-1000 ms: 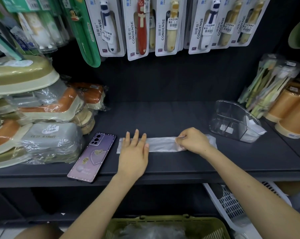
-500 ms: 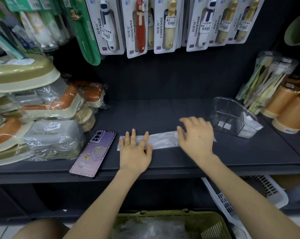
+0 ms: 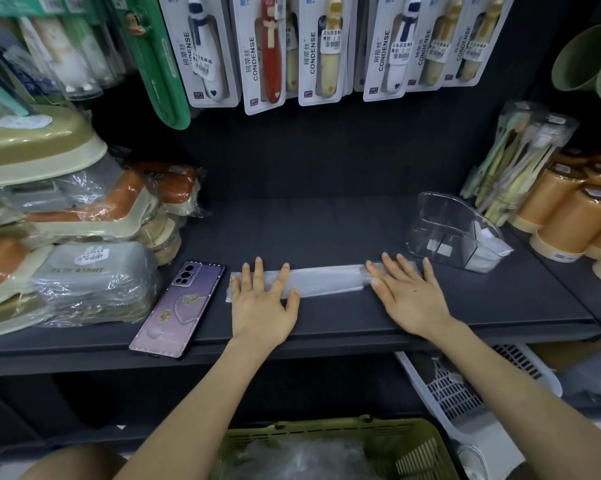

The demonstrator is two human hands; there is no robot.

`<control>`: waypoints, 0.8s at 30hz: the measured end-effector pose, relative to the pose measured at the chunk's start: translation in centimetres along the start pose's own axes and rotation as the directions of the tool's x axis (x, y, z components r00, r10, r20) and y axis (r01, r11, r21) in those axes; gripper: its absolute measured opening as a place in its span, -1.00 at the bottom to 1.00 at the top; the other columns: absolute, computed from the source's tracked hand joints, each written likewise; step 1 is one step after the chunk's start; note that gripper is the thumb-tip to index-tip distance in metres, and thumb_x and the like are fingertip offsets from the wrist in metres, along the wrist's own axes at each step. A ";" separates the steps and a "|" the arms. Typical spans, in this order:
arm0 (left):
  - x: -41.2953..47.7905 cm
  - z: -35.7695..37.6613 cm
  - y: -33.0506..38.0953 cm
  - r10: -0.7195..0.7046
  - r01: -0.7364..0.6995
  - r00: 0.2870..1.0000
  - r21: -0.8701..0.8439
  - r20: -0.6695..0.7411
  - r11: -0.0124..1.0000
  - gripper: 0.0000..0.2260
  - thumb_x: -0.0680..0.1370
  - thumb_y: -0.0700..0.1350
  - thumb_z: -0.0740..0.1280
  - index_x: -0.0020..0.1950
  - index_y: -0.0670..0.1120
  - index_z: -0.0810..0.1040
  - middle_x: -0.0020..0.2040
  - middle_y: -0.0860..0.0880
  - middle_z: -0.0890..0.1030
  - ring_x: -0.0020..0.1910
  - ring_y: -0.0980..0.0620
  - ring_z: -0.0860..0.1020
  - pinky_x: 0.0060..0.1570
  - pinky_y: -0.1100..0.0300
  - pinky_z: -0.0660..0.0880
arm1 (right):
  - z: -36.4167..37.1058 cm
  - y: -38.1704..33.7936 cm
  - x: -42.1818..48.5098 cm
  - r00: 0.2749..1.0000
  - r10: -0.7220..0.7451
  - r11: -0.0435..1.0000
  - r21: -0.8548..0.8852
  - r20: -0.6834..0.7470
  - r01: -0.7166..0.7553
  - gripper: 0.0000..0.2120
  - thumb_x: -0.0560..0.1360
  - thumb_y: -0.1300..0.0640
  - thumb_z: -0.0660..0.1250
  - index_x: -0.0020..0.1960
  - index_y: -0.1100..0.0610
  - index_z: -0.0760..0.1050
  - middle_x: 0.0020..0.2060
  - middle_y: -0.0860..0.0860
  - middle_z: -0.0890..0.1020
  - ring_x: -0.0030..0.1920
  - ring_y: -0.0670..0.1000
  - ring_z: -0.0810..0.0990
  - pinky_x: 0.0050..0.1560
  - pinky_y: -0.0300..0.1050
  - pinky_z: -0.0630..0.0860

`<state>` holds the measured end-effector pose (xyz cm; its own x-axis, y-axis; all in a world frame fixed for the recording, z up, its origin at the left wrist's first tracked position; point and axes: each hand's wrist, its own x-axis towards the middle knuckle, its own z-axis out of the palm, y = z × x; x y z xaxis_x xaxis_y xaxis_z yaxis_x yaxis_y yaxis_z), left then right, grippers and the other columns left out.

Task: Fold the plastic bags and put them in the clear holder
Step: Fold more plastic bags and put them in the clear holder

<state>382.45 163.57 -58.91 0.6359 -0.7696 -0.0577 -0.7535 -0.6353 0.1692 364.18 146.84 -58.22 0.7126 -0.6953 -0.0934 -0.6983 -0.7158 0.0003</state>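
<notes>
A clear plastic bag point(image 3: 326, 280), folded into a long narrow strip, lies flat across the dark shelf point(image 3: 326, 230). My left hand point(image 3: 261, 306) presses its left end with straight, spread fingers. My right hand point(image 3: 406, 292) lies flat on the strip's right end, fingers straight. The clear holder point(image 3: 448, 230) stands just behind and to the right of my right hand, with folded bags point(image 3: 482, 251) in its right part.
A purple phone point(image 3: 179, 306) lies left of the strip. Wrapped soap dishes point(image 3: 84, 237) pile at the left, orange cups point(image 3: 569, 220) and toothbrush packs point(image 3: 520, 157) at the right. Below the shelf sit a green basket point(image 3: 326, 434) of plastic bags and a white basket point(image 3: 465, 393).
My right hand went from a pinch on the strip's right end to lying flat on it with straight fingers, and slid right. My left hand kept pressing the left end.
</notes>
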 end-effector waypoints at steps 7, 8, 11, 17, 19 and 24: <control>0.1 0.1 0.0 0.007 -0.007 1.000 0.002 0.003 1.000 -0.50 0.64 0.18 -0.07 0.57 0.17 -0.08 0.59 -0.16 -0.13 0.55 -0.15 -0.18 0.50 -0.07 -0.23 | -0.4 -7.4 1.2 0.961 -0.277 0.959 0.053 -0.023 0.278 -0.24 0.42 -0.25 -0.50 0.56 -0.13 -0.08 0.57 0.00 -0.02 0.56 0.03 -0.12 0.47 0.14 -0.32; 0.1 0.2 -0.1 0.010 -0.010 1.000 0.003 0.001 1.000 -0.50 0.64 0.18 -0.07 0.57 0.17 -0.08 0.59 -0.16 -0.13 0.55 -0.15 -0.18 0.50 -0.07 -0.23 | 0.0 -7.2 1.5 0.959 -0.283 0.957 0.069 0.021 0.281 -0.33 0.49 -0.25 -0.44 0.56 -0.14 -0.09 0.57 -0.02 -0.04 0.56 0.01 -0.14 0.48 0.15 -0.33; 0.1 0.1 -0.1 0.013 -0.013 1.000 0.008 0.009 1.000 -0.51 0.65 0.17 -0.08 0.57 0.18 -0.09 0.59 -0.16 -0.14 0.55 -0.16 -0.19 0.50 -0.07 -0.24 | -0.1 -4.7 1.6 0.981 -0.185 0.980 0.064 -0.061 0.188 -0.44 0.62 -0.15 -0.28 0.52 -0.08 0.19 0.52 0.00 0.21 0.53 0.07 0.13 0.50 0.20 -0.16; 0.6 -0.2 -0.9 0.083 -0.086 0.994 0.038 0.067 0.996 -0.51 0.65 0.18 -0.09 0.56 0.18 -0.11 0.58 -0.13 -0.16 0.55 -0.13 -0.21 0.50 -0.02 -0.27 | -3.5 -3.3 3.4 0.987 -0.060 0.989 0.127 -0.152 0.080 -0.61 0.55 0.05 0.24 0.33 0.16 0.48 0.22 0.08 0.54 0.21 0.13 0.45 0.31 -0.05 0.31; 1.0 -0.5 -1.5 0.142 -0.146 0.985 0.038 0.097 0.989 -0.51 0.65 0.20 -0.09 0.56 0.19 -0.13 0.59 -0.11 -0.17 0.56 -0.10 -0.21 0.50 0.03 -0.28 | -3.6 -2.6 3.0 0.998 -0.044 0.988 0.146 -0.048 0.051 -0.61 0.51 0.03 0.28 0.31 0.12 0.48 0.22 0.05 0.50 0.21 0.11 0.42 0.24 -0.05 0.36; 1.9 -0.6 -2.5 0.246 -0.250 0.963 0.019 0.111 0.968 -0.36 0.50 0.36 -0.25 0.55 0.19 -0.19 0.59 -0.04 -0.16 0.55 -0.01 -0.22 0.47 0.11 -0.31 | -3.3 -1.2 0.6 0.998 0.066 0.969 0.240 -0.005 -0.063 -0.74 0.46 -0.05 0.36 -0.05 0.15 0.59 -0.13 0.06 0.63 -0.03 0.10 0.59 -0.11 -0.10 0.40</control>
<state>385.64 163.71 -58.86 0.4084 -0.9045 -0.1227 -0.8914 -0.4241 0.1596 365.73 147.06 -54.97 0.6653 -0.7413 -0.0885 -0.7375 -0.6341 -0.2323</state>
